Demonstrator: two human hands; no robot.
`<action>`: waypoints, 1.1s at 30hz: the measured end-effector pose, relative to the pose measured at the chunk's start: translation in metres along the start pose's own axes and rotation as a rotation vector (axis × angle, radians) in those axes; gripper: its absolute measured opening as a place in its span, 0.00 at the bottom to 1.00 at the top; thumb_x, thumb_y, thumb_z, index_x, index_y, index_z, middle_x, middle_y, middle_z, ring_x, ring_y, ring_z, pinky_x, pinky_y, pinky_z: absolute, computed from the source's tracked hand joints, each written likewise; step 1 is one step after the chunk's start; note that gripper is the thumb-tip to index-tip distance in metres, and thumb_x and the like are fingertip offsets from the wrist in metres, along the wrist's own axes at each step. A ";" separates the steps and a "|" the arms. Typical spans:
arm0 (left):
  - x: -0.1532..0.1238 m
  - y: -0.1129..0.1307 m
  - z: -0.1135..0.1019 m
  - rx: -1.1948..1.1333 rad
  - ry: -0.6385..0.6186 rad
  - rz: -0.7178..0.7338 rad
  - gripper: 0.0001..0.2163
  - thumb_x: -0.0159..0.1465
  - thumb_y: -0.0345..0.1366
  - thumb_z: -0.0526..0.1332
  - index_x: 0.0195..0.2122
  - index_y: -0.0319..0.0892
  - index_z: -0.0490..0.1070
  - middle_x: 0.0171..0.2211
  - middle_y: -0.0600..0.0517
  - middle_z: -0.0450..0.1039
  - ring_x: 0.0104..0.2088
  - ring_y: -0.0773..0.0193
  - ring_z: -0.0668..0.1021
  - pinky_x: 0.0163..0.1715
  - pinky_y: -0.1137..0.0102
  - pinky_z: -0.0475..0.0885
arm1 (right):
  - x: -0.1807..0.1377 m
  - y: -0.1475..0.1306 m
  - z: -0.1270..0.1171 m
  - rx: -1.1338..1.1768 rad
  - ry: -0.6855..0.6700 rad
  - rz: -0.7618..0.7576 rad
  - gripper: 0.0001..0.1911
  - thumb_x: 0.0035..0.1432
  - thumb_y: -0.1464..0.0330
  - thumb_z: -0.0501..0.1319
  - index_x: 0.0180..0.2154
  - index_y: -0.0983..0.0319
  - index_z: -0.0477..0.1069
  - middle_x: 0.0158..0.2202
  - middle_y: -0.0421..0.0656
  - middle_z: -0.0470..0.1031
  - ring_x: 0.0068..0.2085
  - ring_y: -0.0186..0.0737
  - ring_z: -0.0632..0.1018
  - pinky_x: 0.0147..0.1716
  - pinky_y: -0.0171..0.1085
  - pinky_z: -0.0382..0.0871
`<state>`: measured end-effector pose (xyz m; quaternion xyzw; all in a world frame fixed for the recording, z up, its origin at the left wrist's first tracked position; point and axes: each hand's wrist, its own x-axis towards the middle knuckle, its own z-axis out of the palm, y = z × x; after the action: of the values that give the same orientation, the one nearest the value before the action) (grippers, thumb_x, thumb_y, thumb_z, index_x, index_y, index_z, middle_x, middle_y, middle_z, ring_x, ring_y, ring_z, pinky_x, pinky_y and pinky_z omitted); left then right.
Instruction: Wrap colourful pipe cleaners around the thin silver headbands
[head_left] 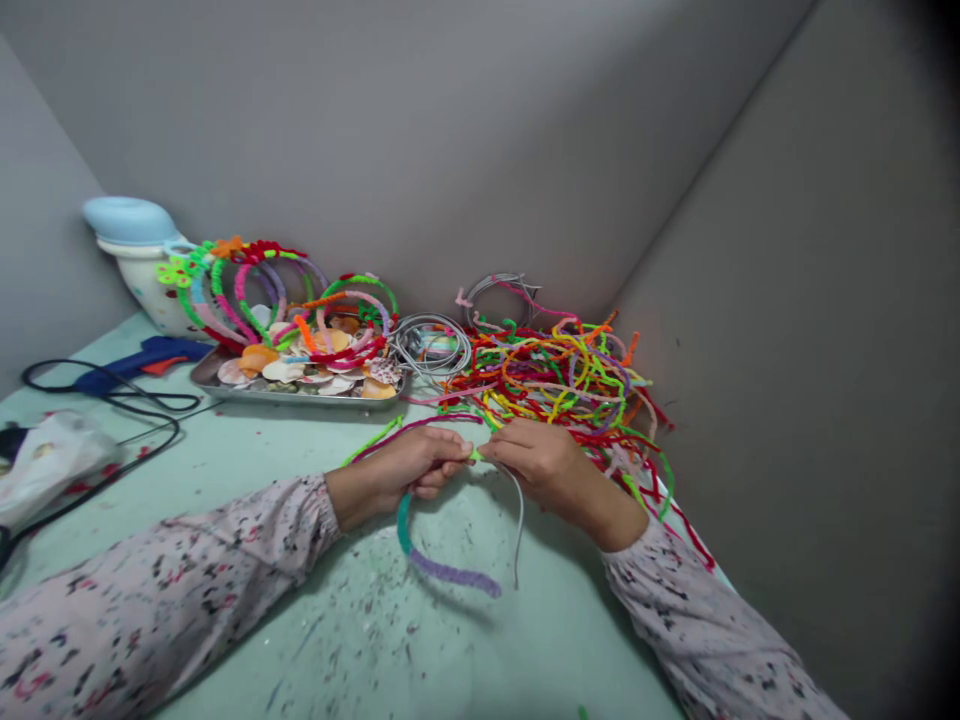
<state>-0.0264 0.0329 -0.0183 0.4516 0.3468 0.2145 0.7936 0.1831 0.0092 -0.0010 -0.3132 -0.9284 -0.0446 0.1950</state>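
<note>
Between my two hands is a curved headband [450,572], wrapped in teal and purple fuzzy pipe cleaner on its left part. Its right end is a bare grey band [519,530] hanging below my right hand. My left hand [420,465] is closed around the upper part of the headband. My right hand [544,465] is closed too, its fingertips pinching at a bit of yellow-green pipe cleaner [475,455] on the band, beside the left fingertips. What lies under the right fingers is partly hidden. Loose dark red and lime pipe cleaners [375,440] lie behind my left hand.
A metal tray [300,396] of seashells stands at the back, with several wrapped headbands [251,280] on it. Grey bare bands [431,345] and a tangled pile of pipe cleaners [555,370] lie rightward. A blue glue gun [142,362], black cord and white-blue container [142,260] are left.
</note>
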 end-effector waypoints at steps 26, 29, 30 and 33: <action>0.004 -0.008 0.004 -0.100 0.114 0.184 0.08 0.59 0.35 0.60 0.29 0.41 0.60 0.19 0.61 0.56 0.15 0.77 0.54 0.13 0.79 0.48 | 0.013 -0.003 -0.001 1.066 -0.052 0.919 0.16 0.56 0.58 0.59 0.27 0.65 0.73 0.25 0.41 0.74 0.24 0.32 0.71 0.22 0.31 0.58; 0.006 -0.010 0.002 -0.091 0.111 0.186 0.07 0.60 0.35 0.60 0.29 0.41 0.61 0.19 0.61 0.57 0.14 0.77 0.55 0.13 0.79 0.48 | 0.014 -0.005 0.005 1.190 0.009 0.954 0.14 0.53 0.60 0.62 0.27 0.66 0.73 0.25 0.41 0.74 0.24 0.31 0.71 0.21 0.30 0.57; 0.006 -0.011 0.001 -0.087 0.109 0.188 0.07 0.60 0.35 0.60 0.29 0.41 0.61 0.19 0.61 0.57 0.14 0.78 0.55 0.12 0.79 0.48 | 0.014 -0.005 0.006 1.222 0.018 0.961 0.14 0.52 0.60 0.63 0.27 0.66 0.73 0.25 0.41 0.74 0.23 0.30 0.71 0.21 0.30 0.57; 0.006 -0.012 0.001 -0.076 0.104 0.197 0.07 0.60 0.35 0.60 0.29 0.41 0.61 0.19 0.61 0.57 0.15 0.77 0.55 0.12 0.79 0.48 | 0.013 -0.005 0.008 1.307 0.018 0.979 0.12 0.51 0.62 0.63 0.28 0.66 0.73 0.25 0.41 0.73 0.23 0.30 0.71 0.20 0.30 0.56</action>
<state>-0.0215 0.0305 -0.0309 0.4412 0.3331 0.3276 0.7662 0.1680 0.0140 -0.0031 -0.5059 -0.5232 0.5939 0.3430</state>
